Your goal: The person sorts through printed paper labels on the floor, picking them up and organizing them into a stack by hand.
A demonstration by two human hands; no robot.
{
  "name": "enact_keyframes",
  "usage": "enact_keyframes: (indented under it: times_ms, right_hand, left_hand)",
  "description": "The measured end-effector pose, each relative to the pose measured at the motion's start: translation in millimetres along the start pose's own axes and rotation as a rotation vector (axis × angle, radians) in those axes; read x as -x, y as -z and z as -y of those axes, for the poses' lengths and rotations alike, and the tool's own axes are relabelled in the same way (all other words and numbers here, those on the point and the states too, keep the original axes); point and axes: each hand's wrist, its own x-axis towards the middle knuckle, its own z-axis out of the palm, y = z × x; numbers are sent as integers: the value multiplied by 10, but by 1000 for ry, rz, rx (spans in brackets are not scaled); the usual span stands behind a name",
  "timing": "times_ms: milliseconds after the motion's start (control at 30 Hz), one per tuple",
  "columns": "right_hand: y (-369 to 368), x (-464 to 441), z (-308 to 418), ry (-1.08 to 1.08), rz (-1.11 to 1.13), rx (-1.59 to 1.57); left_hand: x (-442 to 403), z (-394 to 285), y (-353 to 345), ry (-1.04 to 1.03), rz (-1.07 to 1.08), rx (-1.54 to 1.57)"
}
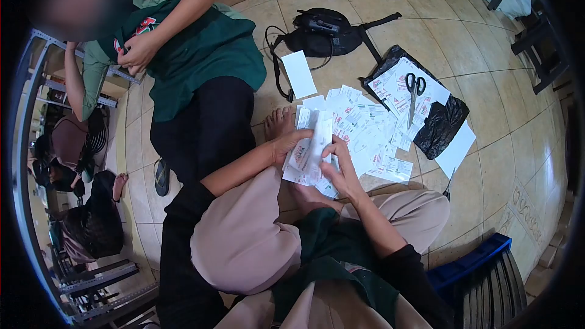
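My left hand (291, 147) is closed around a stack of white paper slips (306, 157) with red and black print, held above my crossed legs. My right hand (342, 169) pinches the right edge of the same slips, where a pale, rolled or folded strip stands up. Whether that strip is paper or a plastic sleeve, I cannot tell. Just beyond my hands, many loose printed slips (359, 128) lie spread in an overlapping pile on the tiled floor. Black-handled scissors (414, 92) rest on more printed sheets to the right.
Under those sheets lies a black plastic bag (443, 125). A black waist bag (323, 33) and a blank white sheet (298, 75) are farther back. Another person in a green shirt (201, 42) sits at the left. A blue-edged rack (481, 262) stands at lower right.
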Motion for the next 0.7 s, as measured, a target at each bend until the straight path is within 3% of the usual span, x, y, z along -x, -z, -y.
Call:
enact_keyframes:
  times_ms: [100,200,300,400,700]
  right_hand:
    - [6,-2,46,39,75,128]
    - [-58,-1,149,79,-72,213]
    - [-61,20,48,-27,-164,160]
    - [-36,-43,94,-178,-251,-217]
    - [26,-44,189,-279,-263,-433]
  left_hand:
    - [29,-2,-68,-36,-27,-99]
    - [-23,29,41,41,-33,-63]
    - [-15,47,12,59,-44,-71]
    - [-47,40,42,-2,-51,-141]
    - [15,1,-72,-26,-35,-163]
